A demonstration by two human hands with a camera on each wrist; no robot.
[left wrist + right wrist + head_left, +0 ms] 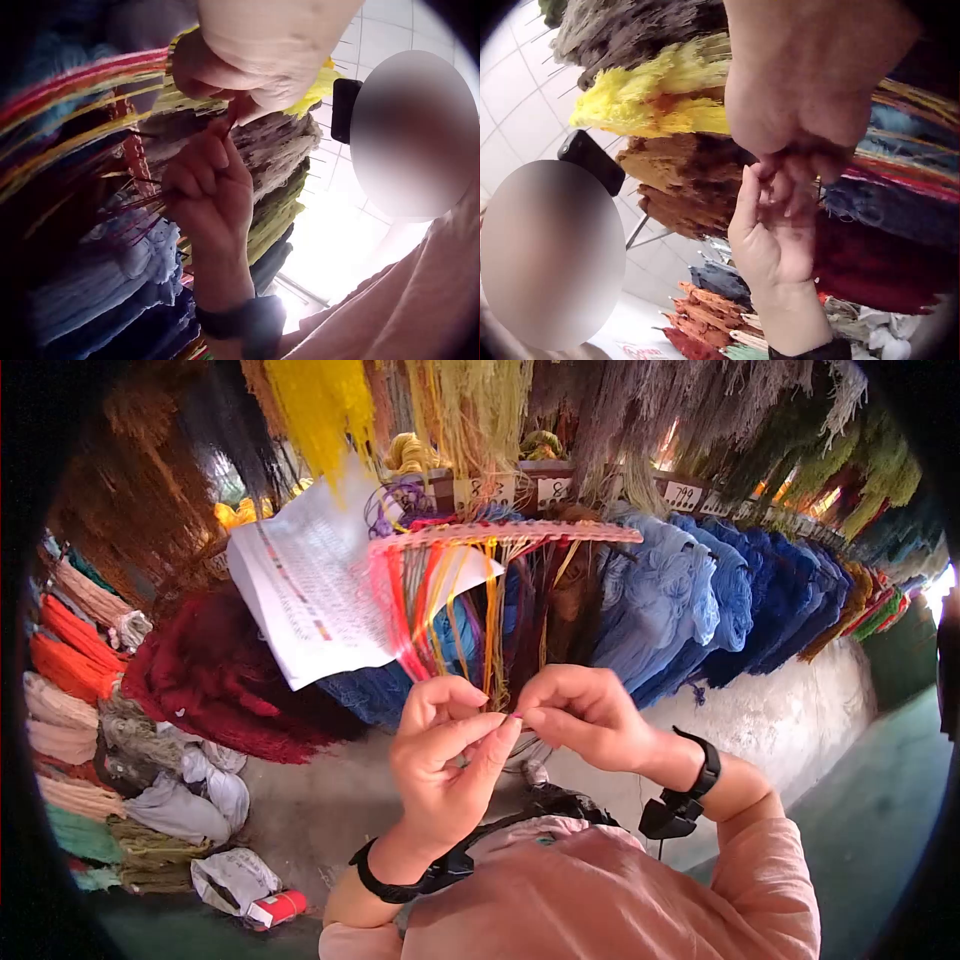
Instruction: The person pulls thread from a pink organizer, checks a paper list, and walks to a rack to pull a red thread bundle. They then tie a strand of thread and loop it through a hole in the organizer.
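In the head view my left hand (450, 760) and right hand (585, 720) meet at the fingertips in front of the hanging yarn. Thumb and fingers of each pinch a thin dark thread (230, 120), which shows between the hands in the left wrist view. Just beyond them hangs a pink strip with a row of holes (500, 533), and red, orange, yellow and dark threads (430, 600) trail from it toward the hands. A white printed sheet (310, 575) is behind these threads on the left. The right wrist view mostly hides the fingertips.
Blue skeins (660, 590) hang to the right, a dark red skein (220, 670) to the left. Yellow yarn (325, 405) and grey yarn (690, 420) hang overhead. Number cards (683, 495) line the rail. Orange skeins (75, 650) and a plastic bag (235, 880) lie at left.
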